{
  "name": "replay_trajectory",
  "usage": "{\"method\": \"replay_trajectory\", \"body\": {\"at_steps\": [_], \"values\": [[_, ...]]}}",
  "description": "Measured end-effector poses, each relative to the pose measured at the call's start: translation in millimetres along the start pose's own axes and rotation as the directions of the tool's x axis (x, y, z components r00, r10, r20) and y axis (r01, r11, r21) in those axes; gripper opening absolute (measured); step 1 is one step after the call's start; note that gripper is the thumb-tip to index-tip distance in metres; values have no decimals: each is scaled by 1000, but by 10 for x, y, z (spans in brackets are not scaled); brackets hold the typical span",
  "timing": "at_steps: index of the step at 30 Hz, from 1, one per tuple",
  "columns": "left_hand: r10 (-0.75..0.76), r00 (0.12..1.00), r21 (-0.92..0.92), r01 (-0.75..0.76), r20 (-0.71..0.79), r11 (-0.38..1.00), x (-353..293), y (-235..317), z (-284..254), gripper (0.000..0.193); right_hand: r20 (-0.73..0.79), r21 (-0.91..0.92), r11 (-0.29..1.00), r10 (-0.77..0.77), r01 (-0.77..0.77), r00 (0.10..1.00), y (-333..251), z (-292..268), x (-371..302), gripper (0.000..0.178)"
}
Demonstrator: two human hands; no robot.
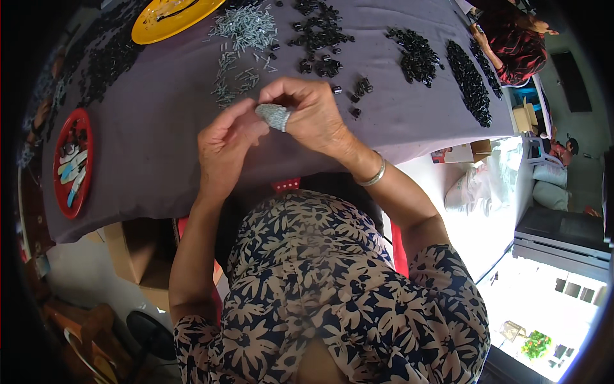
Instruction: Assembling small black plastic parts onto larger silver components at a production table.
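Observation:
My left hand (227, 144) and my right hand (313, 118) are raised over the near side of the cloth-covered table, fingertips close together. A grey knitted finger cover (274, 118) appears to sit on my right thumb. My right index finger curls round toward the left fingertips. Both hands are closed in a pinch; whatever is between the fingers is too small or hidden to make out. Just beyond them lie thin silver metal pins (244, 29) in a loose heap, with some scattered nearer. Small black cylindrical parts (323, 29) lie to their right.
A red tray (73, 163) with handled tools is at the left edge, and a yellow plate (173, 19) at the back. More black parts lie in piles (470, 86) on the right and far left. Another person (518, 48) sits at the far right. Cardboard boxes (131, 249) stand below the table.

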State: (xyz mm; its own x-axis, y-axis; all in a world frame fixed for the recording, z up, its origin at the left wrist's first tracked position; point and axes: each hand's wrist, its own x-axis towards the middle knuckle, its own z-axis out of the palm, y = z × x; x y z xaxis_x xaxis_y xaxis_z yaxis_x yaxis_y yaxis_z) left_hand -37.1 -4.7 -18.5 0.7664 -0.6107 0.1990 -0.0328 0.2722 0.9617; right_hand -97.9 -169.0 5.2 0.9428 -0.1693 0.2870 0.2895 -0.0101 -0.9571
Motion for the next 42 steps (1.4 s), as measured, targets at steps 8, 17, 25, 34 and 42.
{"method": "replay_trajectory", "body": {"at_steps": [8, 17, 25, 34, 42], "values": [[85, 975, -17, -90, -204, 996, 23, -66, 0, 22, -24, -452, 852, -309, 265, 951, 28, 187, -42, 16], [86, 959, 233, -21, -270, 972, 129, 63, -134, 16, -144, -476, 863, -262, 166, 954, 126, -105, -90, 20], [162, 933, 305, -60, -323, 951, 150, 89, -227, 15, -316, -390, 920, -160, 26, 935, 13, -586, -3, 13], [168, 946, 212, -110, -277, 971, 177, 88, -308, 12, 29, -706, 706, -53, 57, 998, -26, -406, 148, 20], [110, 977, 236, -64, -185, 970, 184, 69, -270, 9, 552, -803, 231, -59, 549, 832, -19, -407, 423, 39]]}}
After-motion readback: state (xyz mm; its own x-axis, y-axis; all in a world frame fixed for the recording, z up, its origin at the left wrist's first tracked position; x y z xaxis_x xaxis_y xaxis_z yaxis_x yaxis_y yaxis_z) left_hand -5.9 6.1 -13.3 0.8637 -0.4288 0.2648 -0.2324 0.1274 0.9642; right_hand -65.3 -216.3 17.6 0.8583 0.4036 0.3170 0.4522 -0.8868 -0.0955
